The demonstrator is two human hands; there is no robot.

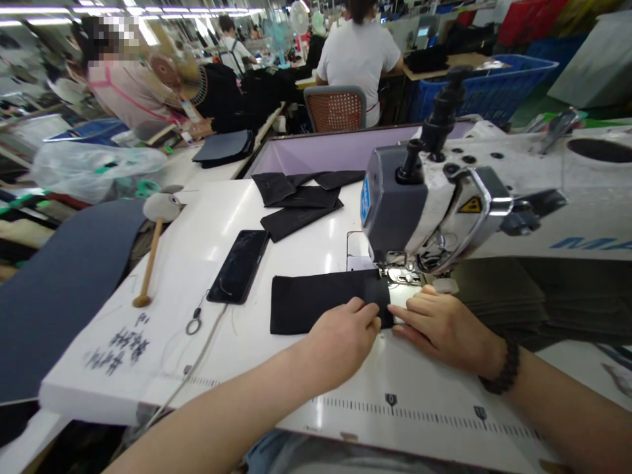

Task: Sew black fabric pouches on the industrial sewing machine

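A flat black fabric piece [316, 296] lies on the white sewing table, its right end beside the presser foot [402, 275] of the sewing machine [409, 204]. My left hand [345, 336] rests over the right part of this piece, fingers curled and pinched on it near a folded band. From the other side comes my right hand [444, 322], wearing a dark bead bracelet [503, 372]. Its fingers are stretched and apart, with the index fingertip and thumb at the fabric's right edge. The upper fingers lie close to the presser foot.
More black fabric pieces [301, 204] lie behind. A phone [239, 266], a key ring [193, 322] and a wooden-handled mallet [153, 243] are on the left. Stacked dark fabric [498, 296] sits under the machine arm. Co-workers sit beyond, near a blue basket [484, 89].
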